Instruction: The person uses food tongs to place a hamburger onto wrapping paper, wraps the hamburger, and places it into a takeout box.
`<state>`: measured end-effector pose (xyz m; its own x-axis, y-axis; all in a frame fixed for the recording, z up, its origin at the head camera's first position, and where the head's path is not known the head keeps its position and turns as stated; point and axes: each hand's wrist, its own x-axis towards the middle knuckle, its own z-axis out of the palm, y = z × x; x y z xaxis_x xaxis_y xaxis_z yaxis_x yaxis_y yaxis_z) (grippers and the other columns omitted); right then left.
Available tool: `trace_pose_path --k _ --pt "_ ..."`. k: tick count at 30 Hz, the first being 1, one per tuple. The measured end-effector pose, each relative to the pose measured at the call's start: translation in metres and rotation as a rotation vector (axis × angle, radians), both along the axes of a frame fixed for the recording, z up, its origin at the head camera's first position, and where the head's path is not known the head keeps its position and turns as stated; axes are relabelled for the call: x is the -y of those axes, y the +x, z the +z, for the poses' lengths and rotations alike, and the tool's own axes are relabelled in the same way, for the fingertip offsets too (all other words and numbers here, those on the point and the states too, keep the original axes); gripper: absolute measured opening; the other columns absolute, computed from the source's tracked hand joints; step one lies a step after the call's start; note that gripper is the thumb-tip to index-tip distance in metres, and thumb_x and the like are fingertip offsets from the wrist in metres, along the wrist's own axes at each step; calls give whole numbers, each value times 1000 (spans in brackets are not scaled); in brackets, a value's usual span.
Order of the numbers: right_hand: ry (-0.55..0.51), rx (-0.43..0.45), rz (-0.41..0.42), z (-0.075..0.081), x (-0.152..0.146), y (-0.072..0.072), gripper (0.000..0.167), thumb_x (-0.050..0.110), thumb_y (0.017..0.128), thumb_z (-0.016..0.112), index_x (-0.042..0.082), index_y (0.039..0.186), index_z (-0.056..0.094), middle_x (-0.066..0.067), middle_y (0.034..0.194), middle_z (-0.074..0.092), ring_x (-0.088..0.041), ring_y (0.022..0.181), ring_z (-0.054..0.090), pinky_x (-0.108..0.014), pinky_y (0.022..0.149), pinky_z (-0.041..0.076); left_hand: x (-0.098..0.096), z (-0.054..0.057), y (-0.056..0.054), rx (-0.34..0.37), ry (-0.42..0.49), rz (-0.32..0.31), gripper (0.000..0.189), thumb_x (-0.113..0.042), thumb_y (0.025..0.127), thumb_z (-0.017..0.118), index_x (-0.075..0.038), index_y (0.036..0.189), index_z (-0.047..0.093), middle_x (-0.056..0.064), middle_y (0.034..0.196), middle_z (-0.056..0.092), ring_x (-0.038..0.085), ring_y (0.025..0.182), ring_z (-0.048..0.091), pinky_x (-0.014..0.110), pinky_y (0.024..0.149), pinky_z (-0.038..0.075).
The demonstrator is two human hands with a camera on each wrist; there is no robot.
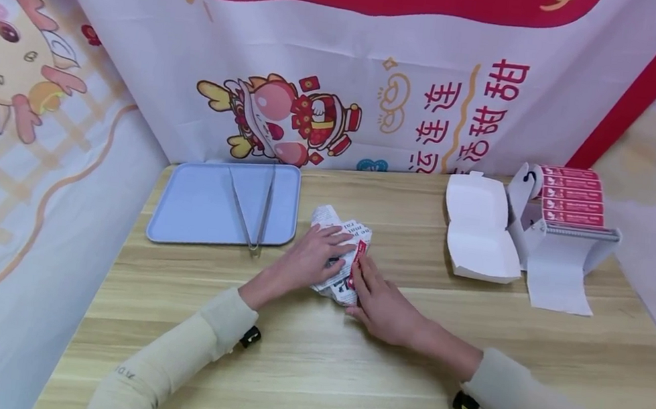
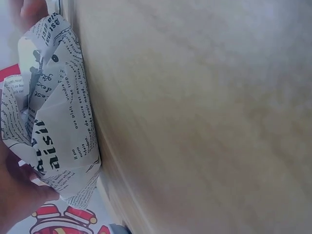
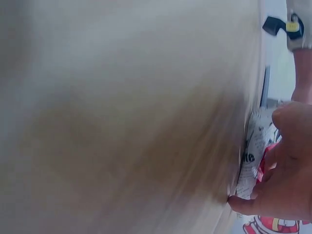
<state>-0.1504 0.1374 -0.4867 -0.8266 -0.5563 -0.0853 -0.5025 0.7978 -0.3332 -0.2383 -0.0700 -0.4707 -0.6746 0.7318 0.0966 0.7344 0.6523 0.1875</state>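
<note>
A crumpled bundle wrapped in newsprint-patterned paper [image 1: 329, 217] lies on the wooden table between both hands. My left hand [image 1: 309, 259] holds it from the left, fingers spread over its top; in the left wrist view the thumb [image 2: 43, 194] is against the printed paper [image 2: 68, 112]. Across the bundle's right side runs a red sticker [image 1: 361, 251]. My right hand [image 1: 386, 307] presses this sticker with extended fingers. The right wrist view shows red [image 3: 267, 158] beside those fingers, with the thumb low near the tabletop. Whatever the paper wraps is hidden.
At the back left, metal tongs [image 1: 262, 224] lie across a blue tray [image 1: 195, 207]. An opened white takeaway box [image 1: 480, 214] stands at the back right. Beside it, a dispenser [image 1: 571, 229] holds a roll of red labels [image 1: 572, 190], its white backing strip hanging forward onto the table.
</note>
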Motion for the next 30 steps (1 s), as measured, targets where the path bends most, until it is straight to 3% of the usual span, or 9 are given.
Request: trace_pose_path --k 7,11,15,17,21,26,30 --pt "71 7 89 1 -6 16 76 50 101 48 8 159 22 -19 167 9 -36 155 10 -58 116 35 2 5 -1 12 -14 -17 40 -31 100 57 -21 139 59 3 151 51 30 144 42 64 117 29" --pt "13 -27 108 7 -13 14 67 44 101 53 8 154 35 -17 165 22 -34 151 26 -53 112 43 2 6 -3 18 -36 -28 41 -32 100 58 -22 140 58 3 152 49 29 145 40 63 118 28" --pt "-170 -83 12 15 -17 -1 51 27 98 64 3 142 53 -19 153 44 -35 135 52 -48 105 50 3 6 -5 34 -30 -40 42 -33 99 60 -23 139 58 2 152 49 29 145 40 62 119 27" --pt "-247 -85 -69 15 -14 -14 54 23 94 69 1 141 53 -21 151 47 -36 132 54 -47 107 48 5 6 -6 43 -22 -41 42 -33 98 61 -23 139 58 2 152 49 29 145 40 62 119 26" --pt "-239 -53 -183 9 -5 -36 76 33 91 73 -3 149 39 -23 155 39 -38 142 41 -50 116 38 6 2 -6 52 -11 -46 44 -33 99 60 -22 141 57 1 153 48 28 146 38 61 121 23" --pt "-97 -11 -227 -2 10 -36 87 44 96 63 -7 154 22 -28 162 20 -44 150 20 -61 114 36 6 -3 -5 27 -6 -74 44 -33 100 58 -20 143 55 2 153 49 27 147 38 60 121 25" --pt "-36 47 -253 -5 16 -37 94 50 97 58 -3 157 11 -24 166 4 -45 153 6 -71 108 37 7 -3 -6 5 -3 -79 44 -32 100 58 -20 142 57 2 152 50 28 146 39 60 120 27"
